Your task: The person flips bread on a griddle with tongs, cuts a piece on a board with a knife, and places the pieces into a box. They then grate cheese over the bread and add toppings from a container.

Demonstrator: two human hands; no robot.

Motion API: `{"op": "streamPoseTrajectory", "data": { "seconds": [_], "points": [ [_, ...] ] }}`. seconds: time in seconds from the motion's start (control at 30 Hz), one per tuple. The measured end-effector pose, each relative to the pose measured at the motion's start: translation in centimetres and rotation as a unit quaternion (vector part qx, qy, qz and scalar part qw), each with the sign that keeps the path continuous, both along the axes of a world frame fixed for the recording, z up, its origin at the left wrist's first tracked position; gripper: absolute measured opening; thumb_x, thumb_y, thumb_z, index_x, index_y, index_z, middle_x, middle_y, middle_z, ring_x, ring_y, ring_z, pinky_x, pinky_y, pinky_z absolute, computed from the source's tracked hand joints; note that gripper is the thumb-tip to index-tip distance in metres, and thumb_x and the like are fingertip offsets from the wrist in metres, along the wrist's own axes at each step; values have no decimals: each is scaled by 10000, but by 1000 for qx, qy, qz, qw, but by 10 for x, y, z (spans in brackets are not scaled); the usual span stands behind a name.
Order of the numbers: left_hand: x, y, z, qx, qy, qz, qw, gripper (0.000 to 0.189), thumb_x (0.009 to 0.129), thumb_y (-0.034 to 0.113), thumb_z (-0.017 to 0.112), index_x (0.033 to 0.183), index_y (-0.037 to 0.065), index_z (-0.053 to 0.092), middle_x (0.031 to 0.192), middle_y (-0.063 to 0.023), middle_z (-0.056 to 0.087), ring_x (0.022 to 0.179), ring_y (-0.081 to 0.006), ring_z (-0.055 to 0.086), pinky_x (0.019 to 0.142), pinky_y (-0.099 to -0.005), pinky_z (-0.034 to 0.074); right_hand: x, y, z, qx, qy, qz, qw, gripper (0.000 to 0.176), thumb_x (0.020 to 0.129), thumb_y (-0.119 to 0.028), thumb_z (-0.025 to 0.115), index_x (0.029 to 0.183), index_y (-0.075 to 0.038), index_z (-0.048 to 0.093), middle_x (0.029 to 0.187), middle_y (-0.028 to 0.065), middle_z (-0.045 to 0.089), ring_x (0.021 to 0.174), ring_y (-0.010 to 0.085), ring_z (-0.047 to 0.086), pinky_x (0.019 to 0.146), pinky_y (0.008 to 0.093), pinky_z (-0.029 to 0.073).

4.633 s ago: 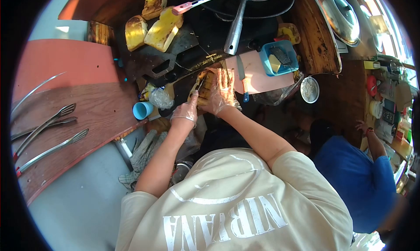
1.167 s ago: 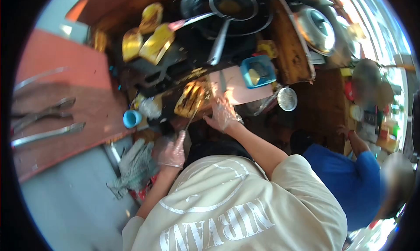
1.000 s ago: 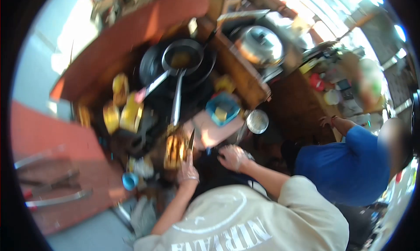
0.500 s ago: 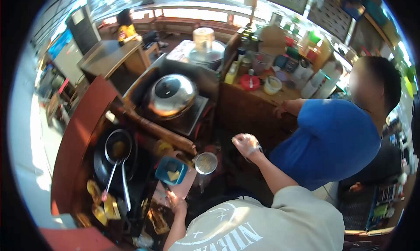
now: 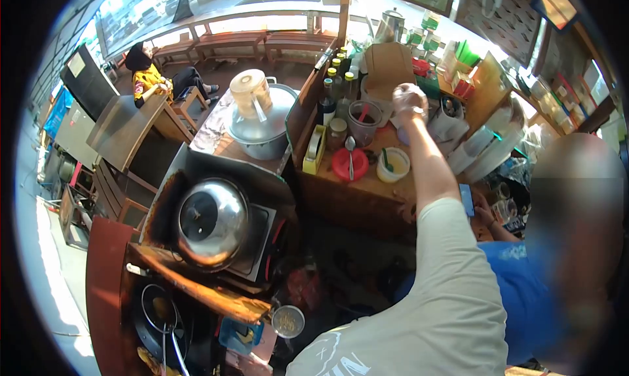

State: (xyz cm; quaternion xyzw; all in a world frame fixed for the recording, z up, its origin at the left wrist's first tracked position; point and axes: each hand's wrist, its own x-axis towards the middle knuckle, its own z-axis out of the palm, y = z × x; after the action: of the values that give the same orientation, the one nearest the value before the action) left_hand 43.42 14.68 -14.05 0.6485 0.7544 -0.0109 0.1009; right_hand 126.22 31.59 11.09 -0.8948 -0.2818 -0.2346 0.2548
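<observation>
My right hand [image 5: 411,102] is stretched out over the condiment counter, apparently in a clear plastic glove. Its fingers are curled, and whatever they hold, if anything, is hidden. A brown cardboard piece [image 5: 388,71] stands just left of it. Nearer me are a clear tub with a red handle [image 5: 362,128], a red dish [image 5: 342,169] with a metal spoon [image 5: 351,154], and a white tub [image 5: 393,171] with a green spoon in pale contents. My left hand is out of view.
A domed lid [image 5: 213,228] covers a pan on the stove, with a large pot [image 5: 262,132] behind. Lower left are a wok [image 5: 157,336], a blue container [image 5: 239,333] and a sieve-like round cup [image 5: 288,321]. A co-worker in blue [image 5: 524,297] stands close right; another person [image 5: 154,81] sits far left.
My right hand has reached forward from beside the co-worker to over the counter. My view has swung up and right, and my left hand has left the picture.
</observation>
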Motion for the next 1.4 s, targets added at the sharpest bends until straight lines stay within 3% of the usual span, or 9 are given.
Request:
{"op": "streamPoseTrajectory", "data": {
  "seconds": [0.1, 0.3, 0.4, 0.53, 0.67, 0.7, 1.0, 1.07, 1.4],
  "points": [
    [37, 27, 9, -6, 0, -12, 1000, 688, 860, 77, 639, 1474, -17, 344, 1460, -283, 442, 1262, -415, 505, 1045, -423, 441, 108, 8, -13, 27, 162, -75, 984, 351, 893, -296, 603, 1188, -126, 684, 1151, 126, 720, 1111, 276, 680, 991, 359, 516],
    [85, 60, 19, -34, -4, -24, 999, 699, 855, 78, 648, 1477, -14, 342, 1452, -284, 446, 1239, -400, 521, 1025, -416, 450, 136, 54, 38, -8, 160, -35, 986, 394, 918, -267, 536, 1285, -136, 594, 1243, 182, 662, 1162, 361, 630, 956, 425, 504],
    [100, 67, 22, -50, -5, -25, 998, 705, 853, 79, 653, 1479, -12, 340, 1447, -285, 448, 1228, -393, 529, 1015, -412, 455, 211, 85, 2, -46, 48, 17, 998, 377, 931, -247, 532, 1281, -125, 598, 1234, 184, 666, 1145, 380, 634, 953, 432, 519],
    [108, 70, 28, -63, -5, -20, 998, 713, 850, 80, 659, 1481, -10, 339, 1441, -286, 451, 1212, -383, 539, 1002, -407, 462, 140, 88, 64, -107, 52, 31, 992, 357, 951, -206, 523, 1288, -118, 603, 1223, 191, 669, 1152, 366, 638, 960, 455, 516],
    [111, 71, 34, -76, -7, -18, 997, 721, 847, 81, 666, 1483, -8, 337, 1435, -288, 454, 1197, -373, 550, 989, -402, 469, 141, 83, 69, -162, 32, 65, 984, 343, 960, -180, 481, 1277, -166, 615, 1231, 192, 666, 1125, 351, 658, 928, 474, 533],
    [112, 71, 35, -78, -9, -18, 997, 723, 847, 81, 667, 1483, -8, 337, 1434, -288, 455, 1193, -370, 553, 985, -401, 470, 155, 83, 54, -182, -31, 65, 981, 353, 980, -297, 499, 1257, -115, 620, 1153, 216, 681, 1081, 379, 654, 925, 479, 519],
    [110, 59, 51, -96, -13, -22, 995, 740, 840, 84, 682, 1488, -3, 333, 1421, -290, 462, 1159, -348, 577, 956, -390, 485, 211, 82, 44, -224, -64, 43, 971, 342, 990, -327, 486, 1156, -60, 620, 1041, 222, 704, 967, 399, 687, 824, 484, 549],
    [108, 59, 53, -98, -31, -24, 994, 744, 839, 84, 685, 1489, -2, 332, 1418, -291, 463, 1151, -342, 582, 949, -388, 488, 158, 67, 99, -251, -26, 67, 965, 298, 970, -151, 482, 1185, 32, 577, 1030, 234, 716, 920, 350, 729, 769, 442, 592],
    [80, 36, 90, -136, -64, -28, 988, 764, 831, 87, 701, 1493, 3, 329, 1403, -294, 470, 1113, -317, 608, 916, -376, 505, 150, 65, 94, -90, -65, 52, 992, 223, 969, -174, 493, 1148, -52, 544, 954, 226, 718, 887, 401, 713, 759, 491, 570]
  ]
}}
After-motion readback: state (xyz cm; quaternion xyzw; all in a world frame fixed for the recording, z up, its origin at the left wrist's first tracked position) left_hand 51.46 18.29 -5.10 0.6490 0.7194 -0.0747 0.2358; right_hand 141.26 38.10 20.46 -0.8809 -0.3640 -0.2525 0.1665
